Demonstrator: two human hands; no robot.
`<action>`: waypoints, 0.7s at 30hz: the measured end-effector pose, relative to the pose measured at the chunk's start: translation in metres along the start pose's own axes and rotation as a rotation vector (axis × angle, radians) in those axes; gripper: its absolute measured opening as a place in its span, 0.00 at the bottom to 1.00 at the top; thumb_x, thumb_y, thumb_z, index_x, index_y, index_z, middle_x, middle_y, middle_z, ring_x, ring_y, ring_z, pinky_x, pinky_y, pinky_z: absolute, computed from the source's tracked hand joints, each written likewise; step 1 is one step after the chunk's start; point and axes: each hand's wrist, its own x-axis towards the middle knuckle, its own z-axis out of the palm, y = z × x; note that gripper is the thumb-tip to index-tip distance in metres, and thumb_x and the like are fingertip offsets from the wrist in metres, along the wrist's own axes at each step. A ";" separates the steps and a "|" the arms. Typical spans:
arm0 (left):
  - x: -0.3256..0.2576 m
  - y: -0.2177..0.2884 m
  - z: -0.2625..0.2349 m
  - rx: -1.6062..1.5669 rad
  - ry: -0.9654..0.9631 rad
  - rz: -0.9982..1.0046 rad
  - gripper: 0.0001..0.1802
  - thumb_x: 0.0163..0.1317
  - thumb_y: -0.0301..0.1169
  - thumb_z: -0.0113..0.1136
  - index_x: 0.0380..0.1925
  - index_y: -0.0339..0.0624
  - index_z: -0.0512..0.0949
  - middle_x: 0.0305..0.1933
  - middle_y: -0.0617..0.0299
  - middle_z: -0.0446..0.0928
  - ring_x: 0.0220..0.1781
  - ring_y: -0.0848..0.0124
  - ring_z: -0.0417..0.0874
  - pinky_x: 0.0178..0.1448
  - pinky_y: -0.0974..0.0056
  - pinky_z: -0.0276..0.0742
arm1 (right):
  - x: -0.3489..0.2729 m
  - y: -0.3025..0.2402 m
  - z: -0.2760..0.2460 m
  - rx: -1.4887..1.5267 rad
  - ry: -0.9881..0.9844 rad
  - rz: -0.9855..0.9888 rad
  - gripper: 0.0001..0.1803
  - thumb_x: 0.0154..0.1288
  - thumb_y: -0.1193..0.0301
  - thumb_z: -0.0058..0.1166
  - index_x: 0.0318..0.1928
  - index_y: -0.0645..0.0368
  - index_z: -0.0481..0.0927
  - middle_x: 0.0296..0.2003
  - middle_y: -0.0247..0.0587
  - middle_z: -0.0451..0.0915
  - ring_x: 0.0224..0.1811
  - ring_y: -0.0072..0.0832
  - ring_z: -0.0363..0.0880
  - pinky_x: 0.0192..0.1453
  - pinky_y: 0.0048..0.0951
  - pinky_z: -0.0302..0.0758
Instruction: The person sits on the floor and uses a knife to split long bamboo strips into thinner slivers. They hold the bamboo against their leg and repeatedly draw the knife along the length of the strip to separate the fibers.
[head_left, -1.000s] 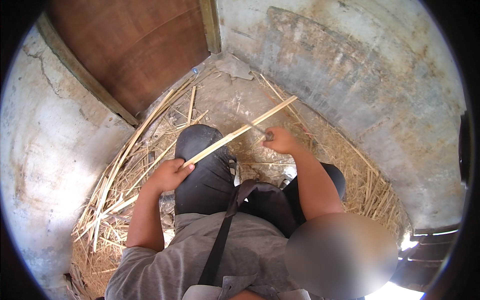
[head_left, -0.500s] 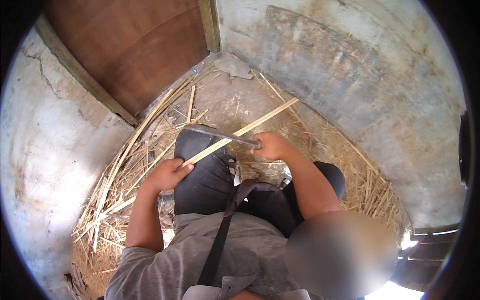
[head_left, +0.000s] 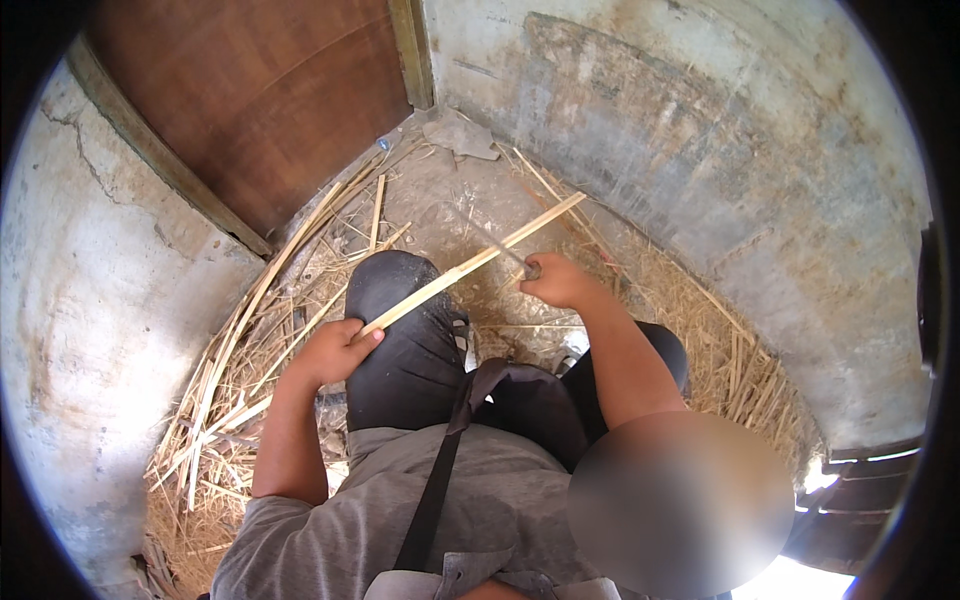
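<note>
Left hand [head_left: 340, 350], closed on the near end of a pale strip [head_left: 425, 292] slanting away rightward over the knee [head_left: 382, 278], might be cut should the strip twist and deflect the blade [head_left: 514, 257] gripped in the right hand [head_left: 555, 281].

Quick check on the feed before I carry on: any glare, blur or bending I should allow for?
Head view: glare whitens part of the left wall; head view: the bladed tool in the right hand looks faint and smeared, while the pale strip in the left hand is clearer; head view: straight edges bow, and a blurred disc covers the lower right.
</note>
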 end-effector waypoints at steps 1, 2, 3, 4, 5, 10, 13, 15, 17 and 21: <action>0.000 -0.001 0.000 0.002 0.000 -0.001 0.29 0.73 0.53 0.57 0.28 0.35 0.77 0.26 0.49 0.75 0.30 0.58 0.76 0.38 0.54 0.72 | -0.002 -0.008 0.001 -0.005 -0.039 -0.033 0.31 0.57 0.54 0.67 0.55 0.63 0.83 0.50 0.60 0.84 0.55 0.55 0.82 0.61 0.45 0.78; 0.000 -0.001 0.001 0.004 0.001 -0.002 0.29 0.73 0.53 0.57 0.28 0.35 0.77 0.26 0.49 0.75 0.30 0.59 0.76 0.38 0.54 0.72 | -0.004 -0.014 0.001 -0.011 -0.079 -0.066 0.30 0.57 0.55 0.67 0.55 0.63 0.83 0.50 0.60 0.84 0.54 0.55 0.82 0.61 0.45 0.78; 0.001 -0.002 0.001 0.005 0.001 -0.003 0.29 0.73 0.53 0.57 0.28 0.35 0.77 0.26 0.49 0.74 0.30 0.59 0.76 0.38 0.54 0.72 | -0.003 -0.019 0.002 -0.019 -0.111 -0.074 0.30 0.57 0.55 0.67 0.55 0.62 0.83 0.49 0.60 0.84 0.54 0.55 0.82 0.60 0.45 0.78; 0.001 -0.002 0.002 0.007 0.001 -0.005 0.29 0.73 0.53 0.57 0.28 0.35 0.77 0.26 0.49 0.74 0.30 0.59 0.76 0.38 0.54 0.72 | -0.003 -0.023 0.003 -0.026 -0.144 -0.081 0.30 0.56 0.55 0.67 0.54 0.62 0.83 0.49 0.60 0.84 0.54 0.55 0.82 0.60 0.45 0.78; 0.001 -0.003 0.001 0.008 -0.001 -0.009 0.29 0.73 0.53 0.57 0.28 0.35 0.77 0.26 0.49 0.74 0.30 0.59 0.76 0.38 0.54 0.72 | -0.003 -0.026 0.003 -0.032 -0.178 -0.090 0.29 0.56 0.56 0.67 0.54 0.61 0.84 0.49 0.60 0.84 0.53 0.55 0.82 0.60 0.45 0.78; -0.001 -0.004 0.002 -0.018 0.004 0.011 0.30 0.73 0.54 0.57 0.28 0.35 0.77 0.26 0.48 0.75 0.29 0.60 0.76 0.38 0.54 0.72 | -0.002 -0.014 -0.005 -0.021 -0.087 -0.065 0.31 0.57 0.55 0.67 0.55 0.63 0.83 0.50 0.59 0.84 0.54 0.55 0.82 0.60 0.46 0.78; 0.001 -0.003 0.002 0.006 0.001 0.008 0.30 0.73 0.54 0.56 0.28 0.35 0.77 0.27 0.48 0.75 0.30 0.58 0.76 0.38 0.54 0.72 | 0.003 0.012 -0.001 -0.024 -0.027 0.055 0.33 0.57 0.54 0.67 0.57 0.64 0.82 0.53 0.60 0.83 0.57 0.54 0.81 0.62 0.46 0.77; 0.000 -0.001 0.002 0.032 0.008 0.016 0.30 0.73 0.54 0.56 0.28 0.35 0.77 0.27 0.47 0.75 0.30 0.57 0.77 0.38 0.53 0.72 | 0.004 0.018 -0.002 -0.022 -0.012 0.099 0.34 0.57 0.54 0.67 0.58 0.65 0.81 0.55 0.60 0.82 0.59 0.54 0.80 0.64 0.46 0.76; 0.000 0.000 0.001 0.038 0.004 0.009 0.30 0.73 0.54 0.56 0.28 0.35 0.77 0.28 0.47 0.76 0.31 0.56 0.77 0.39 0.53 0.72 | 0.004 0.019 -0.004 -0.022 -0.017 0.099 0.35 0.57 0.53 0.67 0.59 0.66 0.81 0.56 0.61 0.81 0.60 0.54 0.79 0.66 0.46 0.75; -0.001 0.001 0.001 0.032 0.003 -0.024 0.30 0.73 0.54 0.56 0.28 0.35 0.77 0.28 0.47 0.76 0.31 0.56 0.77 0.39 0.53 0.72 | -0.001 0.007 -0.006 0.023 -0.003 0.093 0.36 0.56 0.53 0.67 0.58 0.66 0.81 0.56 0.62 0.81 0.60 0.54 0.79 0.66 0.45 0.75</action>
